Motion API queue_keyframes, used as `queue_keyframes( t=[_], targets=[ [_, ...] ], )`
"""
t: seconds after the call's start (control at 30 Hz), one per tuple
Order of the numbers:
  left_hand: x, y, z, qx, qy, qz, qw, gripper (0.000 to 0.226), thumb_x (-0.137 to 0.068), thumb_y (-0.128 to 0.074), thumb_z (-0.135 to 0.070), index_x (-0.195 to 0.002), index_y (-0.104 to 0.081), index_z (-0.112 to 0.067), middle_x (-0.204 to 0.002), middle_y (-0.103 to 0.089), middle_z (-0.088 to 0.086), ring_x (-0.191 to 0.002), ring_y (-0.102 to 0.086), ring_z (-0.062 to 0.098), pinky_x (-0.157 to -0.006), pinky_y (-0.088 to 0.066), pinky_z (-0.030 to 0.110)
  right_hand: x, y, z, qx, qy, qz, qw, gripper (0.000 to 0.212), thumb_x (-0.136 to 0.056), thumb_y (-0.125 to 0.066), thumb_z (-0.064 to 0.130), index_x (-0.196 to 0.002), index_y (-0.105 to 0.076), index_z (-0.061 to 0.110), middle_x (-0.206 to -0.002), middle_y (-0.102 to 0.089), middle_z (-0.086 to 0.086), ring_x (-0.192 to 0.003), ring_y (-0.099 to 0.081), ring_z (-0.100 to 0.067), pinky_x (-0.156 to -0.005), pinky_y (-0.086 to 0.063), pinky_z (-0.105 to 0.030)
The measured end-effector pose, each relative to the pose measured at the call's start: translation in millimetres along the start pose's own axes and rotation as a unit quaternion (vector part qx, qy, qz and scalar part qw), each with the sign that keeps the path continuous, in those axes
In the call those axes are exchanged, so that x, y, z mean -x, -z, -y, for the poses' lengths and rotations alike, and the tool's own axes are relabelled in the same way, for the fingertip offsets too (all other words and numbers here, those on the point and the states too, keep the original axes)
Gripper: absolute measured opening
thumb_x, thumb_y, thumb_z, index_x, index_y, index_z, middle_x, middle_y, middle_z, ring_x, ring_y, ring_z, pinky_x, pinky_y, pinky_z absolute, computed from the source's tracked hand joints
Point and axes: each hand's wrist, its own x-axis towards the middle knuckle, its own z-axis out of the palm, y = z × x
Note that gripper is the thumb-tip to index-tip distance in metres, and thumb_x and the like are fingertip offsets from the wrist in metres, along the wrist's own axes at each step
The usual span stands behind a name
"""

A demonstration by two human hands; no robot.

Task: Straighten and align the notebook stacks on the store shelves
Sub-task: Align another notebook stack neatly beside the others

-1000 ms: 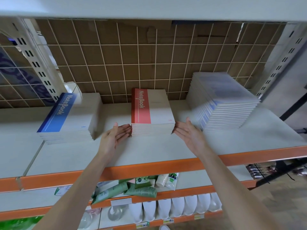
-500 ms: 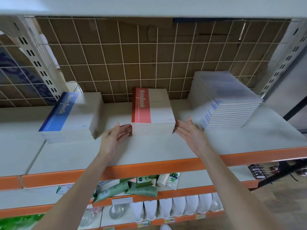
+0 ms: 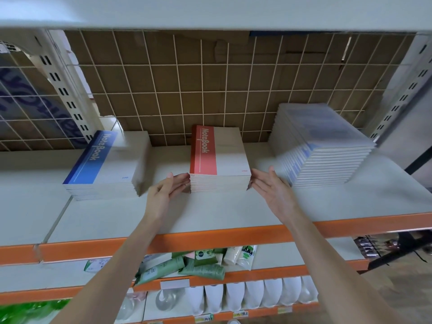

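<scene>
Now both hands flank the red stack (image 3: 219, 160) — left hand (image 3: 167, 190) and right hand (image 3: 271, 188), fingers straight and together, fingertips touching its front corners.

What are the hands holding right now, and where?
Nothing is gripped. The left hand and right hand, fingers straight, touch the red notebook stack at its front left and right corners.
</scene>
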Motion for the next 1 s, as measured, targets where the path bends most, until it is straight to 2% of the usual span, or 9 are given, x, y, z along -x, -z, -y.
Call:
queue_keyframes(
  t=[0.23, 0.4, 0.5, 0.63, 0.73, 0.83, 0.9, 1.0],
  targets=[
    [-0.8, 0.3, -1.0, 0.015, 0.025, 0.018, 0.999, 0.032, -0.101, -0.036, -0.022, -0.104, -0.065, -0.010, -0.102, -0.070, 0.004, -0.099, -0.067, 0.014, -0.087, -0.052, 0.019, 1.8, -0.5, 1.6, 0.010, 0.003, 0.024, 1.000, 0.048, -0.093, -0.038, 0.043, -0.121, -0.056, 0.009, -0.117, -0.067, 0.000, -0.116, -0.059, -0.011, -0.098, -0.046, -0.023],
    [-0.8, -0.1, -1.1, 0.020, 0.006, 0.004, 1.000, 0.032, -0.101, -0.037, -0.020, -0.100, -0.066, -0.008, -0.100, -0.071, 0.005, -0.096, -0.068, 0.015, -0.084, -0.053, 0.020, 3.9, -2.4, 2.4, 0.020, 0.008, 0.004, 1.000, 0.042, -0.096, -0.037, 0.041, -0.117, -0.059, 0.013, -0.117, -0.067, 0.002, -0.117, -0.058, -0.011, -0.104, -0.041, -0.026],
    [-3.7, 1.6, 1.0, 0.018, 0.006, -0.015, 1.000, 0.031, -0.101, -0.038, -0.020, -0.101, -0.066, -0.006, -0.098, -0.071, 0.007, -0.093, -0.069, 0.015, -0.083, -0.054, 0.021, 3.0, -1.8, 2.1, 0.025, 0.007, -0.016, 1.000, 0.045, -0.099, -0.035, 0.038, -0.124, -0.057, 0.008, -0.128, -0.060, -0.007, -0.121, -0.055, -0.014, -0.109, -0.036, -0.029],
    [-6.3, 2.7, 3.0, -0.001, 0.046, 0.014, 0.999, 0.031, -0.100, -0.039, -0.022, -0.099, -0.066, -0.008, -0.097, -0.071, 0.006, -0.092, -0.069, 0.012, -0.079, -0.054, 0.018, 0.9, -1.3, 0.9, 0.029, -0.003, -0.007, 1.000, 0.047, -0.100, -0.033, 0.037, -0.127, -0.054, 0.005, -0.130, -0.059, -0.010, -0.121, -0.055, -0.015, -0.110, -0.035, -0.031],
    [-8.3, 4.7, 1.7, 0.045, 0.058, -0.002, 0.997, 0.031, -0.100, -0.039, -0.024, -0.101, -0.065, -0.008, -0.103, -0.070, 0.006, -0.096, -0.067, 0.013, -0.080, -0.054, 0.020, -2.4, 4.3, 2.9, -0.009, -0.006, -0.015, 1.000, 0.055, -0.100, -0.029, 0.041, -0.134, -0.047, 0.002, -0.138, -0.052, -0.011, -0.127, -0.049, -0.017, -0.110, -0.034, -0.030],
    [-15.5, 9.8, -9.4, 0.086, 0.104, 0.005, 0.991, 0.036, -0.101, -0.035, -0.032, -0.107, -0.062, -0.009, -0.108, -0.068, 0.004, -0.098, -0.067, 0.014, -0.080, -0.053, 0.025, -7.8, 9.5, 9.5, -0.020, -0.047, 0.007, 0.999, 0.063, -0.101, -0.021, 0.046, -0.139, -0.040, 0.000, -0.141, -0.049, -0.011, -0.131, -0.045, -0.020, -0.114, -0.029, -0.034],
    [-19.5, 9.4, -18.9, 0.040, 0.122, 0.024, 0.991, 0.043, -0.101, -0.033, -0.037, -0.103, -0.064, -0.008, -0.103, -0.071, 0.004, -0.095, -0.068, 0.015, -0.077, -0.053, 0.024, -10.7, 10.8, 10.9, -0.009, -0.079, 0.015, 0.997, 0.066, -0.100, -0.020, 0.049, -0.137, -0.043, -0.001, -0.132, -0.056, -0.010, -0.125, -0.052, -0.020, -0.111, -0.034, -0.032],
    [-15.2, 8.2, -20.4, -0.028, 0.125, 0.030, 0.991, 0.050, -0.099, -0.032, -0.041, -0.097, -0.066, -0.004, -0.093, -0.073, 0.008, -0.087, -0.071, 0.019, -0.071, -0.057, 0.022, -9.7, 13.1, 7.8, 0.001, -0.102, 0.002, 0.995, 0.066, -0.098, -0.026, 0.051, -0.123, -0.054, -0.004, -0.108, -0.069, -0.009, -0.103, -0.066, -0.016, -0.090, -0.050, -0.024]
  ],
)
